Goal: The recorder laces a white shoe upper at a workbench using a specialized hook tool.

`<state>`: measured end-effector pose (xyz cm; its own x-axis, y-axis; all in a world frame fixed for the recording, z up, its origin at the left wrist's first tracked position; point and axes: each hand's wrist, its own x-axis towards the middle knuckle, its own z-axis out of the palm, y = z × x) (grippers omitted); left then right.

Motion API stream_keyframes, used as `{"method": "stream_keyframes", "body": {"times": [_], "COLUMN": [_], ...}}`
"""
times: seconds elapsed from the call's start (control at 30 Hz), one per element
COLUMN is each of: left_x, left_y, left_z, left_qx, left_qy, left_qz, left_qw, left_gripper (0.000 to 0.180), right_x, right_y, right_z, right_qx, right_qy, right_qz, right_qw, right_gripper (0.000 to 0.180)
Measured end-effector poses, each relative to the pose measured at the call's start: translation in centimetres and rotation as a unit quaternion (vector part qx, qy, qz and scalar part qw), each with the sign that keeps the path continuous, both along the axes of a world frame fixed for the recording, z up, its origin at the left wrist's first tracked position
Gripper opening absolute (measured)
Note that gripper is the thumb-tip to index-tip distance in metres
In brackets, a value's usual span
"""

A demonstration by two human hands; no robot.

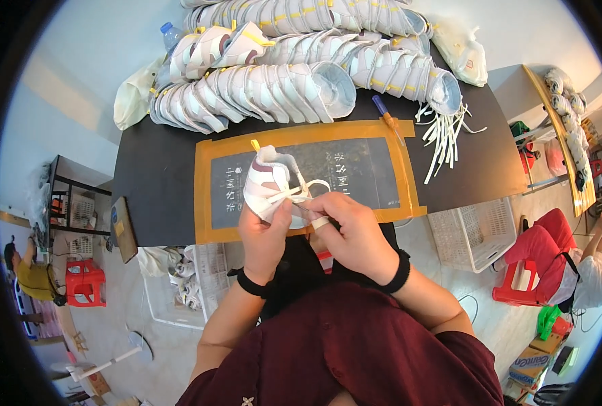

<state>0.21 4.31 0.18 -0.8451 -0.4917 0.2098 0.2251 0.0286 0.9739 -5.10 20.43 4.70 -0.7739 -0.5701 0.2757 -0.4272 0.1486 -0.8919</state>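
Observation:
A small white shoe upper [266, 177] with mauve patches and a yellow heel tab is held up over the near part of the table. My left hand [264, 238] is closed round its lower part, with the thumb pressed on the front. A white shoelace [320, 183] loops out from the upper's eyelet area. My right hand [355, 230] pinches the lace close to the upper, and a pale wrap [321, 222] circles one of its fingers. The fingertips of both hands nearly meet, so the lace's exact path between them is hidden.
Nested rows of shoe uppers [260, 95] line the table's back. White laces [444, 139] hang at the right, near an orange-handled awl [389, 120]. Tape frames a dark sheet [375, 169]. White crates [474, 233] stand below; two people sit farther off.

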Motion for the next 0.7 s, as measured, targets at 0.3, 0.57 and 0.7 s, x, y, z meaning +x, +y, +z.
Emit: {"method": "stream_keyframes", "body": {"times": [0.3, 0.57, 0.7], "left_x": [0.0, 0.0, -0.2], "left_y": [-0.6, -0.5, -0.6], "left_z": [-0.7, -0.3, -0.3], "left_qx": [-0.04, -0.017, -0.016], "left_qy": [0.008, 0.006, 0.006], "left_qz": [-0.012, -0.021, -0.025], "left_qw": [0.999, 1.0, 1.0], "left_gripper": [0.029, 0.03, 0.03], "right_x": [-0.3, -0.2, -0.3], "right_y": [-1.1, -1.0, -0.9], "right_z": [-1.3, -0.2, -0.1], "right_qx": [-0.008, 0.066, 0.084], "right_qy": [0.005, 0.08, 0.109], "right_qz": [-0.042, -0.06, -0.055], "right_qw": [0.999, 0.993, 0.989], "right_gripper": [0.011, 0.013, 0.013]}}
